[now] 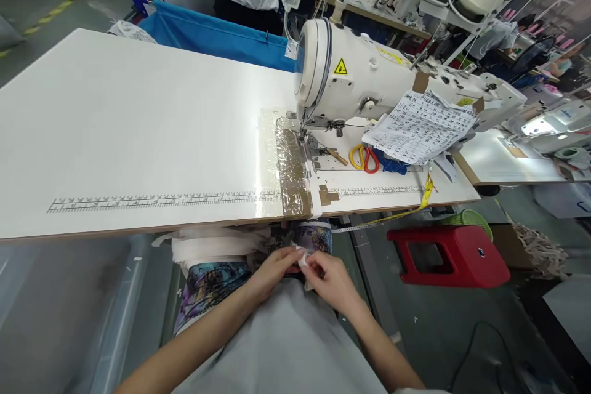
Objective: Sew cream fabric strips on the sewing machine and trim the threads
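Over my lap, just below the table's front edge, both hands meet at a small piece of white fabric (302, 258). My left hand (276, 268) pinches it from the left with closed fingers. On the other side, the bent fingers of my right hand (330, 278) grip the same piece. Its lower end hangs between the hands, and part of it is hidden by the fingers. A larger pale cloth (212, 246) lies across my left thigh. The white sewing machine (360, 74) stands on the table beyond my hands.
On the white tabletop (152, 123) are a printed ruler strip, scissors (364, 158) and a yellow tape measure (427, 189) trailing over the edge. Handwritten papers (422, 126) hang on the machine. A red stool (455, 255) stands right; a blue fabric bin (217, 37) sits behind the table.
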A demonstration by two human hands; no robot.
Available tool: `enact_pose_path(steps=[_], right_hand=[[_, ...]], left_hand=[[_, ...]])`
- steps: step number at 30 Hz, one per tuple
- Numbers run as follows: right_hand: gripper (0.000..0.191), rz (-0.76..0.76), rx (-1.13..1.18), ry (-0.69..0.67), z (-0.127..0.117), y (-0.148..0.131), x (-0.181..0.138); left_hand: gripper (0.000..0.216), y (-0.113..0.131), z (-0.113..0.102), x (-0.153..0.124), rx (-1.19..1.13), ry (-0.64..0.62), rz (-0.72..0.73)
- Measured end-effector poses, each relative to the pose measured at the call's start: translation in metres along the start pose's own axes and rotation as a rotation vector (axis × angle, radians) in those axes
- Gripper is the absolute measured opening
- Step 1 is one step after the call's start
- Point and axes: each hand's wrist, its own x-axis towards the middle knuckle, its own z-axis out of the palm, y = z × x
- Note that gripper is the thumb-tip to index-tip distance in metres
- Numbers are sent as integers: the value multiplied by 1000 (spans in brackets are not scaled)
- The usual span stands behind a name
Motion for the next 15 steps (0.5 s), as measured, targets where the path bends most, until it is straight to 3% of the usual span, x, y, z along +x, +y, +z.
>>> enact_pose_path(steps=[3, 5, 7, 9, 13, 15], right_hand=[[16, -152, 29, 193, -9, -21, -5], [19, -236, 106, 265, -16, -24, -1], [23, -322, 227, 105, -20, -22, 6], [22, -395, 320, -114, -26, -16, 12], [33, -324, 323, -267, -59, -3, 18], [35, -246, 269, -309, -89, 5, 18]], left_hand=[[47, 19, -1, -6, -25, -10, 53], [47, 34, -6, -19, 7, -120, 32], [46, 50, -14, -36, 73, -284, -19], [43, 67, -25, -53, 226, -365, 10], [42, 93, -66, -91, 582, -208, 248], [41, 100, -98, -112, 651, -149, 192]])
